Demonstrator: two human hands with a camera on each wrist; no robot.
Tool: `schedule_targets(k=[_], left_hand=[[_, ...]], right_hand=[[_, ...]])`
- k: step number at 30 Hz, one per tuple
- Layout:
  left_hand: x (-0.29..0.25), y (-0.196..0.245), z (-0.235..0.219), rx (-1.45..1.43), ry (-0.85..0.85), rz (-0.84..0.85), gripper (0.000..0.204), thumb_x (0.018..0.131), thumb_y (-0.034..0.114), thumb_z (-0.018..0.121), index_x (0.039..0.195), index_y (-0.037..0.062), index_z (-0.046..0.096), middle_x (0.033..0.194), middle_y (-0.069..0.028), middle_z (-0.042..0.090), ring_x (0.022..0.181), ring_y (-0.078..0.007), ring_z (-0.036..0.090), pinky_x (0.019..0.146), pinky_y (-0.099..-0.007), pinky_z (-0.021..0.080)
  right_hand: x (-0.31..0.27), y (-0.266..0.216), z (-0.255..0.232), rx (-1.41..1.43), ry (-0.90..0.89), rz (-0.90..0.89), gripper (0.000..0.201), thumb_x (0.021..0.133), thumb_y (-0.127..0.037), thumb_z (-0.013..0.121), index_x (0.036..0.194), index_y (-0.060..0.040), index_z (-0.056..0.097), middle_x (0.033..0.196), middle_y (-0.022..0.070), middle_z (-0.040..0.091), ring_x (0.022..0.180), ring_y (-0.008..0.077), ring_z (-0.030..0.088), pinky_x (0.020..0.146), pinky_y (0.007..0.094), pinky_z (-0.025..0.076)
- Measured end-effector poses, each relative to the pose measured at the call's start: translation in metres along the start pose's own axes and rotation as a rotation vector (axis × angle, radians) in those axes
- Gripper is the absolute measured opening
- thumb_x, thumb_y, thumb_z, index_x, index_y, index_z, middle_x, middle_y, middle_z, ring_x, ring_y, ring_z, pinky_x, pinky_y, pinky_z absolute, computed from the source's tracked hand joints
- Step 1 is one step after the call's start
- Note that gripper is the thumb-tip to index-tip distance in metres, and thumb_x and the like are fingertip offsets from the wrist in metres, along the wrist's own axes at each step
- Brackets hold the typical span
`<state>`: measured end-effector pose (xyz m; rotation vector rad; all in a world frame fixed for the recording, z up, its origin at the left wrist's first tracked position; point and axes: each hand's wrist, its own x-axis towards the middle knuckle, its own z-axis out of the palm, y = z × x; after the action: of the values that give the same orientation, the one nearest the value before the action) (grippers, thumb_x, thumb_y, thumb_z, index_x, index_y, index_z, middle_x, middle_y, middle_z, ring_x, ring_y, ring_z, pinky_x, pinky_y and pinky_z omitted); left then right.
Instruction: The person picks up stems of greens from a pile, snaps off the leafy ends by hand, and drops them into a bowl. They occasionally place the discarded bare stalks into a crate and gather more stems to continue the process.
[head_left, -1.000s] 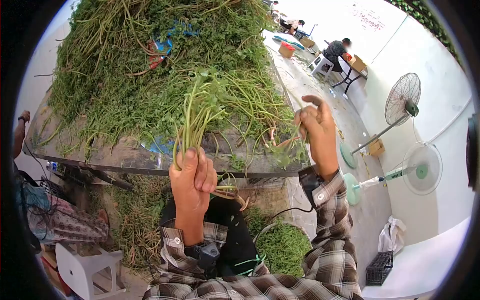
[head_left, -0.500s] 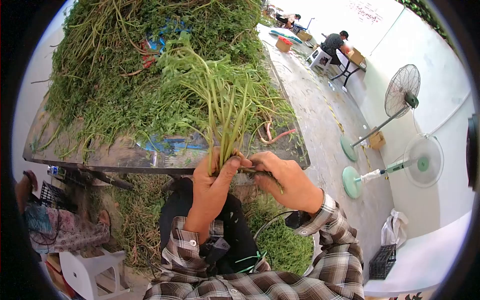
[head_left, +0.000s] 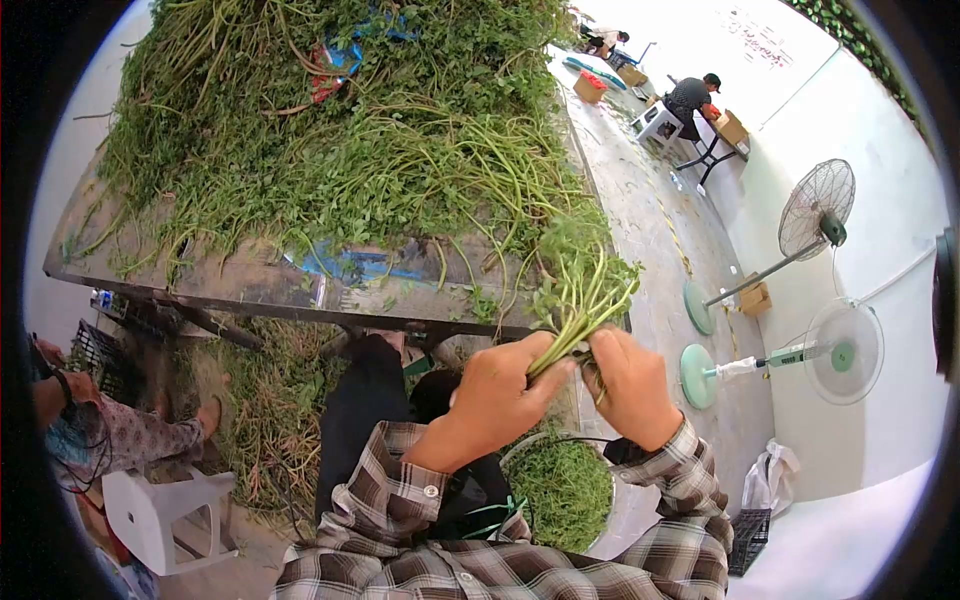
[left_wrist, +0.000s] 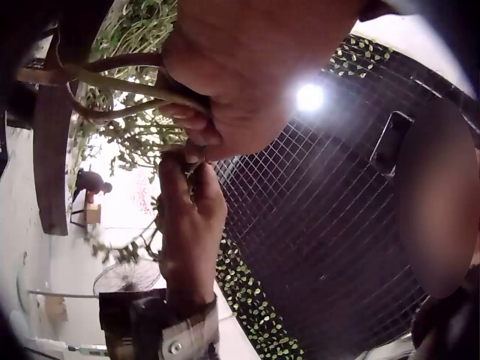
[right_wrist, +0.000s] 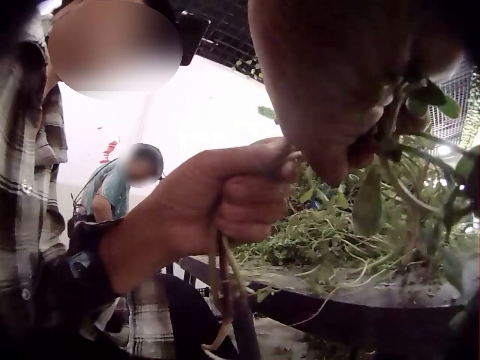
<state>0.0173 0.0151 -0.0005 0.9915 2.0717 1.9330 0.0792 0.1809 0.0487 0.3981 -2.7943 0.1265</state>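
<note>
A small bunch of green leafy stems (head_left: 580,300) stands up from my left hand (head_left: 535,375), which grips its lower ends just off the table's near right corner. My right hand (head_left: 597,350) is pressed against it from the right, fingers curled round the stems at the same spot. The left wrist view has my left hand (left_wrist: 225,90) closed on pale stems (left_wrist: 112,82) with my right hand (left_wrist: 187,217) touching below. In the right wrist view, stems (right_wrist: 225,285) hang under my left hand (right_wrist: 225,199), and my right hand (right_wrist: 337,97) pinches leaves.
A big heap of loose greens (head_left: 330,150) covers the wooden table (head_left: 260,290). A basin of greens (head_left: 560,490) sits below my hands. Two pedestal fans (head_left: 820,200) stand right, a white stool (head_left: 165,510) and a seated person (head_left: 60,400) are left, and a black crate (head_left: 750,540) is lower right.
My right hand came down from the heap and joined the left at the stems. Both hands then carried the bunch to the right, over the table's corner.
</note>
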Motion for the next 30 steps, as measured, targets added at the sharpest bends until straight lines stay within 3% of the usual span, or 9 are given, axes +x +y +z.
schedule_targets(k=[7,10,13,14,17,19,21,24,30], left_hand=[[-0.005,-0.002,0.022,-0.203,-0.099,-0.089,0.020,0.084,0.015,0.060,0.097,0.0001,0.059,0.060,-0.0062,0.048,0.056,-0.0067,0.040,0.051,-0.0265,0.037],[-0.011,0.003,0.014,-0.258,-0.157,-0.077,0.022,0.084,0.014,0.059,0.100,-0.0016,0.059,0.064,-0.0014,0.053,0.058,-0.0065,0.042,0.052,-0.0257,0.037],[-0.010,0.013,-0.001,-0.495,0.014,-0.049,0.022,0.084,0.017,0.059,0.098,0.0000,0.060,0.069,-0.0015,0.057,0.058,-0.0098,0.045,0.054,-0.0263,0.039],[-0.007,0.000,-0.005,-0.503,0.056,-0.067,0.023,0.085,0.016,0.060,0.101,-0.0004,0.061,0.073,0.0047,0.054,0.064,-0.0042,0.043,0.054,-0.0225,0.038],[-0.001,-0.005,-0.027,-0.555,0.196,-0.228,0.022,0.086,0.020,0.060,0.095,-0.0003,0.062,0.070,0.0026,0.054,0.056,-0.0026,0.042,0.049,-0.0198,0.034],[0.001,-0.003,-0.037,-0.682,0.210,-0.184,0.023,0.086,0.022,0.060,0.092,-0.0003,0.061,0.067,0.0018,0.053,0.051,-0.0026,0.040,0.045,-0.0194,0.032],[0.001,0.000,-0.039,-0.800,0.239,-0.134,0.023,0.086,0.023,0.060,0.089,-0.0004,0.060,0.065,0.0011,0.053,0.047,-0.0026,0.039,0.042,-0.0191,0.029],[0.002,-0.003,-0.043,-0.862,0.315,-0.066,0.024,0.085,0.021,0.061,0.079,-0.0018,0.056,0.055,0.0000,0.048,0.041,-0.0040,0.037,0.039,-0.0192,0.027],[0.003,-0.004,-0.044,-0.843,0.306,-0.064,0.025,0.084,0.022,0.063,0.079,-0.0019,0.056,0.052,0.0010,0.047,0.041,-0.0036,0.037,0.039,-0.0193,0.027]], right_hand=[[-0.011,0.029,0.023,-0.082,0.150,0.071,0.030,0.072,-0.006,0.057,0.101,-0.0048,0.055,0.088,0.0153,0.055,0.076,0.0352,0.056,0.060,0.0411,0.046],[-0.032,0.108,0.042,0.054,0.279,0.343,0.012,0.080,-0.011,0.051,0.086,-0.0012,0.054,0.074,0.0168,0.055,0.063,0.0329,0.053,0.053,0.0402,0.040],[-0.050,0.136,0.018,0.189,0.268,0.718,0.030,0.092,-0.021,0.043,0.072,-0.0002,0.050,0.058,0.0124,0.047,0.051,0.0228,0.043,0.048,0.0363,0.033],[-0.054,0.131,0.015,0.242,0.248,0.695,0.033,0.093,-0.025,0.043,0.073,-0.0005,0.050,0.058,0.0091,0.044,0.053,0.0169,0.042,0.049,0.0330,0.035],[-0.045,0.095,0.025,0.500,0.022,0.618,0.030,0.093,-0.024,0.044,0.078,0.0002,0.052,0.059,0.0075,0.045,0.056,0.0133,0.043,0.051,0.0304,0.037],[-0.026,0.071,0.036,0.622,-0.152,0.545,0.025,0.091,-0.022,0.046,0.084,0.0010,0.053,0.062,0.0134,0.050,0.057,0.0224,0.049,0.055,0.0327,0.040],[-0.005,0.052,0.048,0.550,-0.178,0.331,0.024,0.089,-0.021,0.048,0.087,0.0017,0.053,0.070,0.0211,0.055,0.065,0.0366,0.053,0.060,0.0401,0.042],[0.033,0.038,0.064,0.495,-0.267,0.177,0.024,0.088,-0.022,0.049,0.089,0.0024,0.054,0.077,0.0252,0.056,0.076,0.0445,0.052,0.065,0.0455,0.042],[0.097,0.020,0.083,0.596,-0.270,0.093,0.032,0.087,-0.021,0.050,0.110,0.0010,0.053,0.090,0.0263,0.058,0.087,0.0408,0.056,0.076,0.0420,0.044]])
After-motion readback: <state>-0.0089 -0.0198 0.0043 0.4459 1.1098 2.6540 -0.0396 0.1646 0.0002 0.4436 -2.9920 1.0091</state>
